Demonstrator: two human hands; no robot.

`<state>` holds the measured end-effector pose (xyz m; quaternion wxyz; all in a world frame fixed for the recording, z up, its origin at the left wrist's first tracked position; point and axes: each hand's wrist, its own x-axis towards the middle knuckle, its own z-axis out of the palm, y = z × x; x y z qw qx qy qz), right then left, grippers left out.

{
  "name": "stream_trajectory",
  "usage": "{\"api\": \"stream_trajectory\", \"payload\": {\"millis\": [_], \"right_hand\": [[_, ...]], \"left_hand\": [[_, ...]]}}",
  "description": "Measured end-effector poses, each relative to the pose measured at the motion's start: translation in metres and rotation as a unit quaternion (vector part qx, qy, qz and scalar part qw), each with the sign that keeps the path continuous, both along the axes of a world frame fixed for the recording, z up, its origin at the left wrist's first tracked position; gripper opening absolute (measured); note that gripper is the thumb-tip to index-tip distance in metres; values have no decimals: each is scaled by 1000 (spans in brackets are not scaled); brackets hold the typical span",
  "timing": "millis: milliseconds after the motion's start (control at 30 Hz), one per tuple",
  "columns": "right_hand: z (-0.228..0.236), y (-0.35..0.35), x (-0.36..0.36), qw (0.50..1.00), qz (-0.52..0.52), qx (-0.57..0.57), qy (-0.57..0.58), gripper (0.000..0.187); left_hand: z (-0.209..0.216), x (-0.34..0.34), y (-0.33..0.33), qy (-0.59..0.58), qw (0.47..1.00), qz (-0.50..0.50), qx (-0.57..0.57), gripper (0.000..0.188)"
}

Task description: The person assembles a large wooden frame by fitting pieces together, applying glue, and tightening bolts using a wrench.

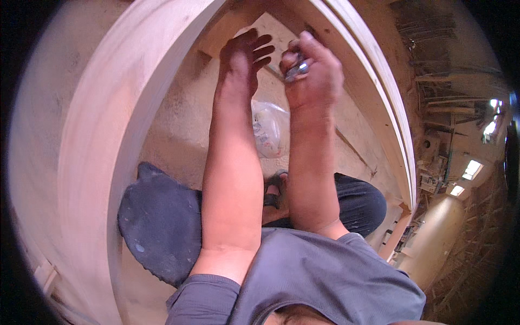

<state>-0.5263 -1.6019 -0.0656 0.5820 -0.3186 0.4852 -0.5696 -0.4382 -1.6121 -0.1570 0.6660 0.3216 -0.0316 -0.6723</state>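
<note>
My left hand reaches forward inside a large wooden frame, its fingers apart and nothing seen in them. Close to its right, my right hand is closed around a small shiny metal thing. Most of that thing lies hidden in the fist, so its kind cannot be made out. The right fist is near the inner face of the frame's right-hand board. The left hand is beside the frame's far corner; whether it touches the wood is unclear.
Between my forearms, a clear plastic bag with something pale inside lies on the dusty floor. My bent knees are within the frame. On the right, long wood pieces are stacked, and bright openings show further back.
</note>
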Motion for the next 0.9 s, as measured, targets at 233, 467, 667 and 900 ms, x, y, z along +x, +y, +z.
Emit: {"api": "stream_trajectory", "payload": {"millis": [233,467,667,900], "right_hand": [[-78,-15,-10,965,-53,-94,238,56],[-2,10,2,995,-21,47,-84,10],[-3,10,-18,989,14,121,-86,39],[-42,11,-38,995,77,69,12,49]], "left_hand": [[3,7,-27,244,966,33,-79,61],[32,13,-48,229,973,31,-29,57],[48,-5,-35,181,980,39,-66,76],[80,-21,-22,228,970,71,55,88]]}}
